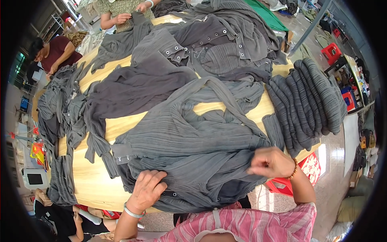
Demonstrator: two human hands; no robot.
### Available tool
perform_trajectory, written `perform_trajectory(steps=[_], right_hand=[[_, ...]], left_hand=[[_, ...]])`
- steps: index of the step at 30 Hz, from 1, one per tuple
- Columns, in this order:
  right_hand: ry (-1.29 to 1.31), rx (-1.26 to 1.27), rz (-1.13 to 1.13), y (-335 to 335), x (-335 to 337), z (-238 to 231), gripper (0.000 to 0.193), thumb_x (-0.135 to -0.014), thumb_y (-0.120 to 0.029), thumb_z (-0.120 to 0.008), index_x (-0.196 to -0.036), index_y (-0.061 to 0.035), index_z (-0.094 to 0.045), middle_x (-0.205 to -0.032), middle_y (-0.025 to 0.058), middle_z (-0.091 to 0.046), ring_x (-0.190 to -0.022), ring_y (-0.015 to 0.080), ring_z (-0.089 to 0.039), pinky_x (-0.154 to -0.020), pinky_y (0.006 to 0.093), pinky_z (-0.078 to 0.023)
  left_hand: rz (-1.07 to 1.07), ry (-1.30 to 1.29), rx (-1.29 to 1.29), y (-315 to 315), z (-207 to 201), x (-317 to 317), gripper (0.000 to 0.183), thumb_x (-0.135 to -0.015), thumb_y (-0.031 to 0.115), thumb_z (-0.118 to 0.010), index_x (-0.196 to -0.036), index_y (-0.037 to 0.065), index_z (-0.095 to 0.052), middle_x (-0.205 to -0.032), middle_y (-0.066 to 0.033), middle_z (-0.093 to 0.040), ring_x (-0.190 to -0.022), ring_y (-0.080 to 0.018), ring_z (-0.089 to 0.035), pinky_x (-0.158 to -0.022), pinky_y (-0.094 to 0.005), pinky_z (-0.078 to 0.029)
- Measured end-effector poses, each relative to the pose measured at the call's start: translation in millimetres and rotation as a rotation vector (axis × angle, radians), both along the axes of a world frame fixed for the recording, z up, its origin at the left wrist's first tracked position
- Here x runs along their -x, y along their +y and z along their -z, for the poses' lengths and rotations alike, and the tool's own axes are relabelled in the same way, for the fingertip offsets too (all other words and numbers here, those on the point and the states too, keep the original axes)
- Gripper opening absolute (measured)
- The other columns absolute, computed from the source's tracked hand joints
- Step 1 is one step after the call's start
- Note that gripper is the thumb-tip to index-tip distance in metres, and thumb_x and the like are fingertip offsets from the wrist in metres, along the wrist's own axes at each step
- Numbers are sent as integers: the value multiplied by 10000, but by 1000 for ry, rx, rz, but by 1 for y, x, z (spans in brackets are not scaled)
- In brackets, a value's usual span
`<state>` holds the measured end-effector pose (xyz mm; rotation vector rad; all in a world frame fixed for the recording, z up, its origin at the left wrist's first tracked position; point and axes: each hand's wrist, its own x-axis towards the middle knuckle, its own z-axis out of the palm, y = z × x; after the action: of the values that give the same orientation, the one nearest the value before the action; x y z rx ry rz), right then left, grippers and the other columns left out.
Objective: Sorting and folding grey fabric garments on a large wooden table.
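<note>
A dark grey pleated garment (pixel 193 141) lies spread on the wooden table in front of me, with a long strap-like strip looping over its far side. Small metal hooks show on a flat tab (pixel 122 154) at its left end. My left hand (pixel 149 189), a bangle on the wrist, has its fingers bent into the cloth at the near left edge, closed on it. At the right end my right hand (pixel 273 162) is closed in a pinch on the garment's edge; its fingertips are slightly blurred. A beaded bracelet circles that wrist.
A stack of folded pleated garments (pixel 300 105) stands at the table's right edge. Loose garments with metal eyelets (pixel 217 40) heap at the far side, and more cloth (pixel 64 105) lies at left. Co-workers (pixel 125 14) handle cloth across the table. A red stool (pixel 282 185) stands below right.
</note>
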<state>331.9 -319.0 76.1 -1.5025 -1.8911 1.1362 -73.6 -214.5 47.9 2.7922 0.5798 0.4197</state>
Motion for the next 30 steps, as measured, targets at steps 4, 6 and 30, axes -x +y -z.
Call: perform_trajectory(steps=[4, 6, 30], right_hand=[[-99, -314, 26, 46, 21, 14, 200, -823, -155, -757, -980, -56, -681, -901, 82, -636, -838, 278, -621, -750, 378, -512], [-120, -238, -150, 59, 31, 22, 394, -808, -147, -742, -1184, -86, -641, -1058, 89, -632, -1026, 301, -584, -894, 399, -475], [-665, -639, 672, 59, -28, -33, 99, -810, -102, -717, -853, -43, -652, -809, 140, -639, -807, 348, -630, -701, 419, -484]], left_hand=[[7, -22, 29, -3, -6, 4, 182, -699, 88, -647, -864, 80, -571, -1112, -98, -617, -1043, -281, -594, -889, -447, -481], [5, -121, 97, -4, -9, 4, 220, -685, 33, -680, -827, 81, -519, -1080, -101, -625, -1072, -309, -603, -911, -485, -495], [-268, -460, 343, 8, -7, 25, 277, -724, -154, -628, -801, 62, -472, -922, -129, -617, -878, -310, -693, -711, -358, -550]])
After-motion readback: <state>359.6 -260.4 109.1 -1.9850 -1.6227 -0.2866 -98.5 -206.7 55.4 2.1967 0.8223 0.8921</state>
